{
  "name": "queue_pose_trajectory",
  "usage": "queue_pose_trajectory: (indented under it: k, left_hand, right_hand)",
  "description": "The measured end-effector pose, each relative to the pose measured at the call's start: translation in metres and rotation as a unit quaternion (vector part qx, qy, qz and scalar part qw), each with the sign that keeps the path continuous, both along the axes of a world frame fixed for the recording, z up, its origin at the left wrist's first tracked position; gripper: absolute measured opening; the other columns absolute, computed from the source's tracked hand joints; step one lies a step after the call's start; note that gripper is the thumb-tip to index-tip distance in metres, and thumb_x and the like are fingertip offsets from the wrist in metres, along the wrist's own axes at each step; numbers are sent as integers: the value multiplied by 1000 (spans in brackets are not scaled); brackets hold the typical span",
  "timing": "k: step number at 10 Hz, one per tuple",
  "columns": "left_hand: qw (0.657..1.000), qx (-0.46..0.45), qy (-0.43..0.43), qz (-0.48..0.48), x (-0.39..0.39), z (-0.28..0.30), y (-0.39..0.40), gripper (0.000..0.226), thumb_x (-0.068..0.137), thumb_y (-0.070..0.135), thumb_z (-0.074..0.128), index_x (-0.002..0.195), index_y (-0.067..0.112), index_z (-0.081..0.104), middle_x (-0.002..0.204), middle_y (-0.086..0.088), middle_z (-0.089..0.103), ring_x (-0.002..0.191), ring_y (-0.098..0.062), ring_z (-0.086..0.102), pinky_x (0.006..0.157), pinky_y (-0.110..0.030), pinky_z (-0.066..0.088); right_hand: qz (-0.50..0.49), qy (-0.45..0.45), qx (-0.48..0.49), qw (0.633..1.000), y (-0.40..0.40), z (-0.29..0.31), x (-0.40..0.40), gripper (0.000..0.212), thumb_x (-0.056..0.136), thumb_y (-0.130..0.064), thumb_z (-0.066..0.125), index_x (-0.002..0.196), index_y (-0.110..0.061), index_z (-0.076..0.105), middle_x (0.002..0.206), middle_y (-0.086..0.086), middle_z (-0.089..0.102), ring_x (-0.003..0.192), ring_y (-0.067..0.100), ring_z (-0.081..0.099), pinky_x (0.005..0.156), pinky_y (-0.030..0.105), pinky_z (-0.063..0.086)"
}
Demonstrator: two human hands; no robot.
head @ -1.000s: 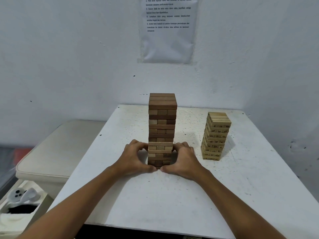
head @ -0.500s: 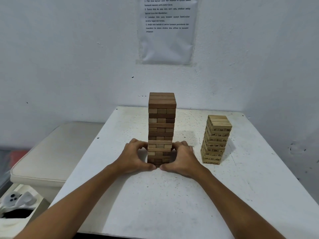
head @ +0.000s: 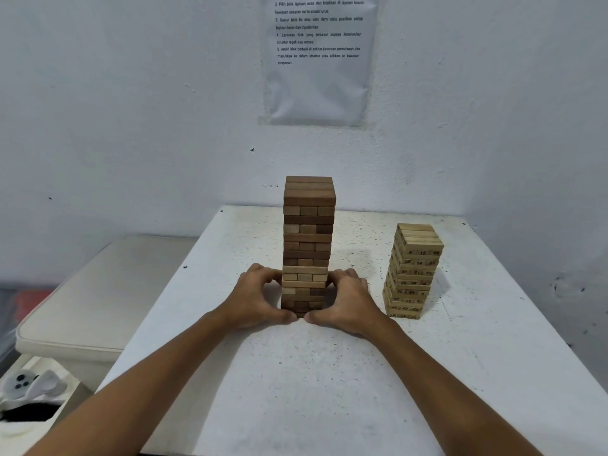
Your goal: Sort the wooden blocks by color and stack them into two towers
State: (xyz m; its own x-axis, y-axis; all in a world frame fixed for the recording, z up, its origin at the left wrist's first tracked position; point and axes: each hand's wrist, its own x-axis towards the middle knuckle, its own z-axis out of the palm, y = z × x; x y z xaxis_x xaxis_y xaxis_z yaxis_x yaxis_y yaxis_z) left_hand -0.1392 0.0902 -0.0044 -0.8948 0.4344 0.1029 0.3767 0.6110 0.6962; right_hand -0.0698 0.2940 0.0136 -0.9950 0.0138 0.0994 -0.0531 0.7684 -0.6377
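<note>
Your left hand [head: 255,299] and right hand [head: 348,301] still clasp the dark tower [head: 308,245] base at frame centre. Nothing has shifted; you're likely squaring it.

Two bare forearms, no sleeves in view. Left hand [head: 260,299] and right hand [head: 350,302] bare: no gloves, rings, watch or wristbands to be seen.
</note>
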Motion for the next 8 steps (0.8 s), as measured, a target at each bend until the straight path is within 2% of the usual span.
queue_pose_trajectory:
  k: [4,5,6,7,8]
  left_hand:
    - [1000,10,-1,-2,2,0,1,69,48,47,84,111,39,56,105,22,47,109,-9,44,86,-25,47]
    - [1000,13,4,4,7,2,0,67,52,43,87,112,39,57,105,19,48,109,-10,45,81,-20,43]
    - [1000,13,4,20,15,1,-2,73,57,38,90,123,32,60,110,10,52,111,-11,46,78,-17,39]
    - [998,-1,-5,57,23,-4,-6,84,59,44,90,133,26,56,113,4,50,110,-13,48,83,-20,41]
    - [996,0,-2,91,42,-5,-8,97,51,61,82,136,23,53,111,6,48,115,-17,49,98,-33,42]
  right_hand:
    - [-11,-9,9,1000,1,-4,-1,69,63,-50,82,123,-28,56,101,-14,40,107,12,33,93,37,43]
    - [-13,-3,10,1000,-1,-3,2,70,62,-49,83,123,-26,55,100,-13,40,104,10,33,94,35,42]
    - [-25,2,7,1000,-6,-7,7,72,59,-53,81,120,-27,56,104,-11,47,106,11,38,93,36,44]
    - [-40,3,-12,999,-8,-16,13,68,60,-56,78,118,-26,56,107,-8,52,107,12,41,90,35,46]
    - [-37,26,-12,999,-8,-19,27,61,68,-52,77,119,-24,57,107,-8,53,106,12,41,94,36,43]
